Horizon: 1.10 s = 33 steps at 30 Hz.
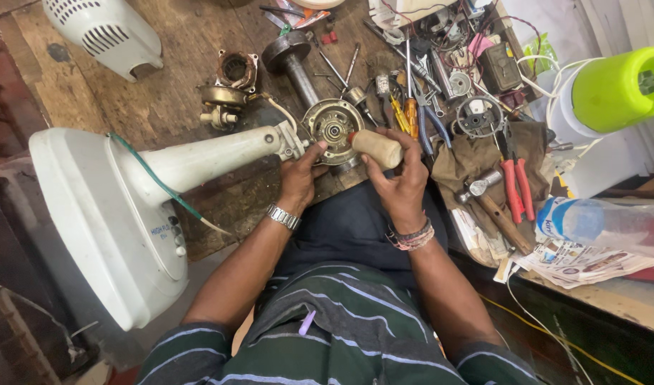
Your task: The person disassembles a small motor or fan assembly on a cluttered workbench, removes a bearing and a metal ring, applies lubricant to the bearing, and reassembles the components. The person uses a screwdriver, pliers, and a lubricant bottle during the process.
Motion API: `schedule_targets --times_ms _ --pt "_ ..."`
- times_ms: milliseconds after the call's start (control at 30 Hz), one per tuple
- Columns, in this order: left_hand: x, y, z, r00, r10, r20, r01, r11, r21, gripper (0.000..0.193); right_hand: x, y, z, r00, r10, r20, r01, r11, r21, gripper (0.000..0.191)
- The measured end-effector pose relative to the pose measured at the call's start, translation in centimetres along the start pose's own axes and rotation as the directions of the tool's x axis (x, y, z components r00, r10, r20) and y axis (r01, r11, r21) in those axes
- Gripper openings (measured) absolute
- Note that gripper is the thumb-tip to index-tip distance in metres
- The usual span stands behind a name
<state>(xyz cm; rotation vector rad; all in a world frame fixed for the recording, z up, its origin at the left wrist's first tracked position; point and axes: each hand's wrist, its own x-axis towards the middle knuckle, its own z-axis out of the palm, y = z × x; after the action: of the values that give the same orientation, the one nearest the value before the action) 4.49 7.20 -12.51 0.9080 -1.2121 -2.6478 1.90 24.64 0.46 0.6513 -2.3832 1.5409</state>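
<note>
A white table-fan stand [106, 214] lies on its side across the wooden bench, its neck [213, 155] ending at a round metal motor housing [332, 122]. My left hand [298, 178] grips the joint where the neck meets the motor. My right hand [398, 178] holds a screwdriver with a pale wooden handle [377, 147], its tip pressed into the centre of the motor housing. A green wire [156, 178] trails over the stand.
A white fan cover [106, 32] lies at the back left. A copper-wound stator [236, 69], a rotor with shaft [291, 60], screwdrivers, red-handled pliers [516, 189], a hammer [494, 207] and a plastic bottle [601, 224] crowd the bench. A green cylinder [619, 89] stands right.
</note>
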Motion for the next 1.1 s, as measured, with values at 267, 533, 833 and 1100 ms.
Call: schedule_targets --times_ms 267,533,833,1100 --pt "0.0 0.0 0.1 1.000 -0.009 -0.003 0.009 1.000 -0.004 0.046 -0.3 0.1 0.6 0.999 0.030 -0.034 -0.028 0.999 0.040 0.054" --pt "0.0 -0.2 0.1 1.000 -0.011 -0.004 0.010 1.000 -0.013 0.043 -0.3 4.1 -0.1 0.873 0.477 -0.102 -0.291 0.678 0.675 0.051" --pt "0.5 -0.7 -0.4 1.000 -0.013 -0.001 0.013 0.999 -0.036 0.044 -2.8 11.6 -2.8 0.767 0.641 0.013 -0.318 0.363 0.876 0.038" --pt "0.5 -0.5 -0.6 1.000 -0.012 0.005 0.012 1.000 -0.027 0.052 -3.4 10.7 -0.3 0.928 0.365 -0.072 -0.365 0.931 0.001 0.057"
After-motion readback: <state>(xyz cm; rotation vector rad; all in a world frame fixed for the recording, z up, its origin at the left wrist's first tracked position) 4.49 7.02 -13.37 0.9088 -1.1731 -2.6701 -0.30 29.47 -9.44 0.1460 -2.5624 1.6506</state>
